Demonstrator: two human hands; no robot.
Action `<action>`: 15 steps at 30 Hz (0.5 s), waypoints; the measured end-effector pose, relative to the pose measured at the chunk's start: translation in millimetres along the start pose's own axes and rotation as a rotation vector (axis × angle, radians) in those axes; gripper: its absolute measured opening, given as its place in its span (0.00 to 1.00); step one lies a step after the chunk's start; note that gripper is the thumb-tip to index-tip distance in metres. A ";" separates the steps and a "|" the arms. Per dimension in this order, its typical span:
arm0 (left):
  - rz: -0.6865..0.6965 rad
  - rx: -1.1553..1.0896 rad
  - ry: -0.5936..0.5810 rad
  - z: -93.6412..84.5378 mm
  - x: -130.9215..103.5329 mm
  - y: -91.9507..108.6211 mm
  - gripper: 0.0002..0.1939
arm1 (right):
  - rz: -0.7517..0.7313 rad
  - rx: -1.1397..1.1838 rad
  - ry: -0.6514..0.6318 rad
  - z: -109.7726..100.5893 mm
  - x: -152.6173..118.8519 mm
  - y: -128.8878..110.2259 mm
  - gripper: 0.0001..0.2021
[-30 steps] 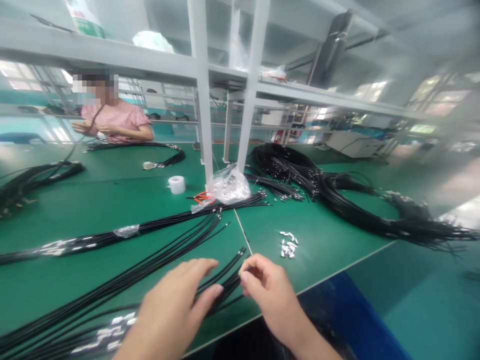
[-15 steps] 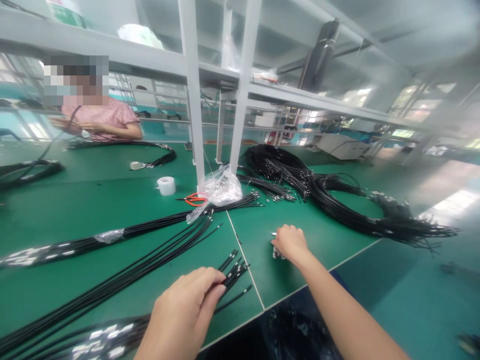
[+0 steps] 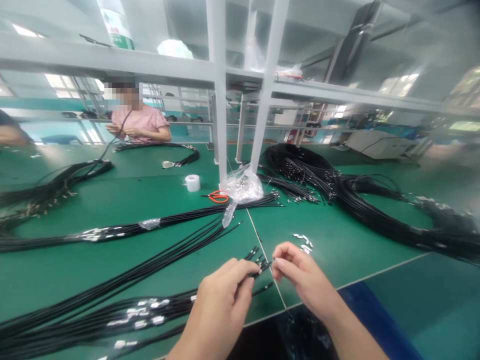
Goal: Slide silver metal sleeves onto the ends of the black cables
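Observation:
My left hand (image 3: 227, 295) is closed round the ends of several black cables (image 3: 165, 307) near the table's front edge. One cable end sticks out from its fingertips toward the right. Just right of it, my right hand (image 3: 300, 272) pinches at the tip of that cable; whatever is between its thumb and finger is too small to make out. Small silvery metal pieces (image 3: 305, 242) lie loose on the green table behind my right hand. More thin black cables (image 3: 150, 267) run to the left beyond my left hand.
A clear plastic bag (image 3: 243, 186) stands by the shelf posts, with orange-handled scissors (image 3: 217, 196) and a white tape roll (image 3: 192, 183) to its left. Large black cable coils (image 3: 360, 205) lie at right. A person in pink (image 3: 140, 122) sits across the table.
My right hand has moved left from the small metal pieces to the cable tips at my left hand, uncovering the pieces. The camera view has swung left.

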State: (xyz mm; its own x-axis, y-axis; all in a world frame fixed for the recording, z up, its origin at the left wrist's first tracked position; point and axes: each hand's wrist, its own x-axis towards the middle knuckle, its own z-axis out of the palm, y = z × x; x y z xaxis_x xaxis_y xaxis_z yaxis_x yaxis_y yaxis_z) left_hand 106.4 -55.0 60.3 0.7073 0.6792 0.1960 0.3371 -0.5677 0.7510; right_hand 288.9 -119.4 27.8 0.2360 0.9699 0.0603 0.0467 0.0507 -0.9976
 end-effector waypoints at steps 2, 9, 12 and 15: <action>-0.010 0.020 -0.006 1.9 -2.2 0.1 0.13 | 0.025 0.188 -0.037 7.7 -5.8 0.1 0.05; -0.023 0.060 -0.022 0.9 -2.9 3.5 0.13 | 0.046 0.295 -0.097 13.0 -10.3 0.4 0.06; -0.023 0.096 -0.040 -1.1 -3.9 4.9 0.13 | 0.050 0.306 -0.098 13.5 -11.8 -0.9 0.07; -0.024 0.181 -0.064 -2.7 -5.8 7.0 0.14 | 0.037 0.182 -0.080 13.8 -14.0 -5.8 0.06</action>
State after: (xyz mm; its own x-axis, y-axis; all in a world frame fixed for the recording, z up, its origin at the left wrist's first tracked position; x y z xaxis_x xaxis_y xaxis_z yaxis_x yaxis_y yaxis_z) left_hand 103.0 -61.7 66.1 0.7341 0.6657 0.1342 0.4564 -0.6300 0.6284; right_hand 271.9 -130.0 32.2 0.1559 0.9874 0.0283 -0.1385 0.0502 -0.9891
